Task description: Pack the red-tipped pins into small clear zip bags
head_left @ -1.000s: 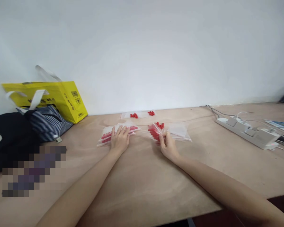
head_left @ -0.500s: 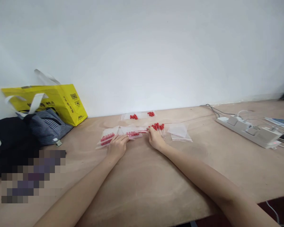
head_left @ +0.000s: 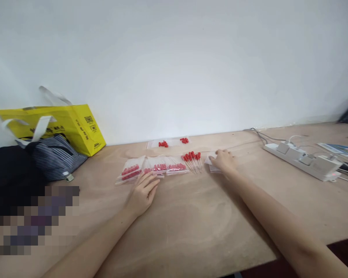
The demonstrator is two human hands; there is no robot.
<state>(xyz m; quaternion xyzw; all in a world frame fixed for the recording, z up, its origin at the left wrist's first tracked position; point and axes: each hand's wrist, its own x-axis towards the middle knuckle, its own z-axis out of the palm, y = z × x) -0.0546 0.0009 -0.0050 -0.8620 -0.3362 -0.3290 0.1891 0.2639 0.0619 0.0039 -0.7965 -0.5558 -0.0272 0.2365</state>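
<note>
Clear zip bags holding red-tipped pieces lie in a row left of centre, the rightmost bag flat beside a fan of red-headed sticks. My left hand rests palm down on the table at the lower edge of the middle bags, fingers slightly apart, holding nothing. To the right of the sticks, my right hand reaches over a small stack of unfilled clear bags; its thumb and fingers are at the stack's top, and whether they pinch a bag is unclear.
Against the wall lies a longer clear bag with two red clusters. A yellow bag, striped pouch and dark bag stand at left. A white power strip with cables lies right, near papers.
My right hand has moved right, from the red pieces to the clear stack. A filled bag now lies flat left of the sticks. My left hand has shifted slightly down, off the bags.
</note>
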